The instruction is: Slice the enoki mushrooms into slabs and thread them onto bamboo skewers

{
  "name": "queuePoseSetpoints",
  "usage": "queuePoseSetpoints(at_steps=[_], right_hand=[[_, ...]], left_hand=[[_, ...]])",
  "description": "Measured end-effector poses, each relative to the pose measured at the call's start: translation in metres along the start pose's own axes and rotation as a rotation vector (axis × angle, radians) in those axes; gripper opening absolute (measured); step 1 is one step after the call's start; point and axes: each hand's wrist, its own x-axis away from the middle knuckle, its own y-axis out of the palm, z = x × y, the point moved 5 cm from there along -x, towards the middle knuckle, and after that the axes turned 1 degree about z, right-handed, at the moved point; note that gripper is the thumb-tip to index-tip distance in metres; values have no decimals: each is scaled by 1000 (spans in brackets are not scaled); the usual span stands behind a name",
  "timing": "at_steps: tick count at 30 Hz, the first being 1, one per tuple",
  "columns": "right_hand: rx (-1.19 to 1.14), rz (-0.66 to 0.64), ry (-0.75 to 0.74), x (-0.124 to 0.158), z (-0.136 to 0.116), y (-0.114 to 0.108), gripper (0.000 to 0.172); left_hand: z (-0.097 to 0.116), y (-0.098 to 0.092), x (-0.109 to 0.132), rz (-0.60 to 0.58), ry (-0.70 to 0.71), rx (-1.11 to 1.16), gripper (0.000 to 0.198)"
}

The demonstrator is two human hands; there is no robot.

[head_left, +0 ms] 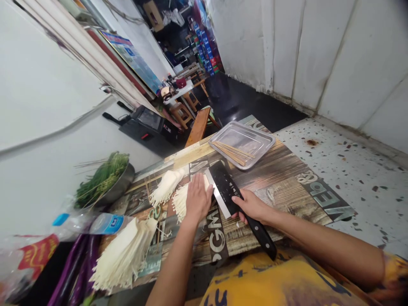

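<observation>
My left hand (198, 199) lies flat, fingers together, pressing on a bundle of white enoki mushrooms (181, 200) on the printed wooden table (287, 170). My right hand (251, 206) grips the black handle of a dark cleaver (223, 187). The cleaver's blade stands against the mushrooms right beside my left fingers. A second bunch of enoki (165, 186) lies just to the left. A larger bunch (123, 255) lies near the table's near left corner.
A steel tray (247, 136) holding bamboo skewers (232, 153) sits at the table's far side. A metal bowl of green chives (103, 180) stands at the left. A plastic water bottle (92, 223) and purple eggplants (68, 272) lie at the near left. Speckled floor (350, 170) is to the right.
</observation>
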Motion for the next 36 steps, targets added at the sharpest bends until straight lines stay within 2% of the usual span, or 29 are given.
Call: queuePoseSetpoints(at_steps=[7, 14, 18, 22, 25, 28, 32, 36], right_hand=[[24, -7, 2, 0, -3, 0, 9], [51, 22, 38, 0, -10, 3, 9], [70, 37, 21, -12, -23, 8, 10], [83, 29, 14, -25, -35, 14, 17], [99, 11, -13, -20, -32, 15, 15], [104, 7, -29, -13, -26, 16, 10], [128, 7, -4, -31, -37, 28, 10], [171, -39, -2, -43, -45, 38, 11]], left_hand=[[2, -3, -1, 39, -17, 42, 59], [2, -2, -2, 10, -46, 89, 60], [1, -1, -3, 22, -44, 97, 61], [-1, 2, -6, -21, -68, 100, 64], [-3, 3, -6, -33, -74, 101, 66], [-3, 5, -4, 7, -32, 110, 66], [-7, 8, -4, 40, -39, 139, 66], [-9, 9, -5, 16, -50, 145, 68]])
